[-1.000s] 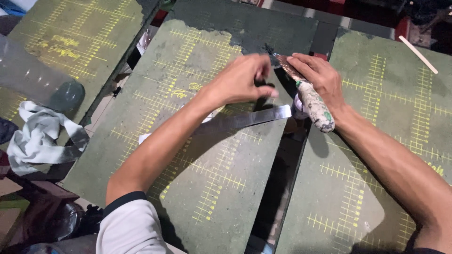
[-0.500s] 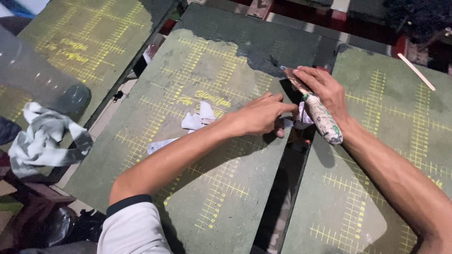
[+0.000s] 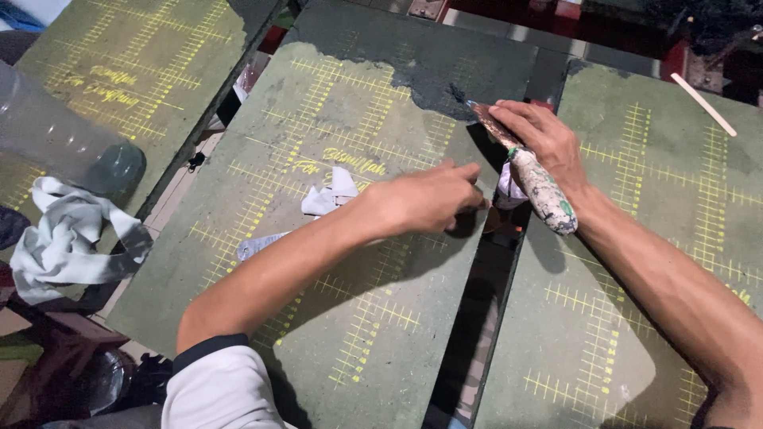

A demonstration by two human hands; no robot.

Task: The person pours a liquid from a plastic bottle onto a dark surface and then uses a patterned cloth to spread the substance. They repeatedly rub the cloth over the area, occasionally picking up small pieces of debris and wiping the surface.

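Right hand (image 3: 548,143) grips a paint-caked brush (image 3: 531,175) in a closed fist, bristles pointing away over the green board (image 3: 366,119). Left hand (image 3: 425,199), just beside it, rests fingers curled together at the board's edge. White paper scraps (image 3: 330,195) lie near the left wrist; a crumpled cloth (image 3: 67,238) sits well apart.

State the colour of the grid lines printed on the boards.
Yellow grid lines on a dull green board, clearest in the head view.
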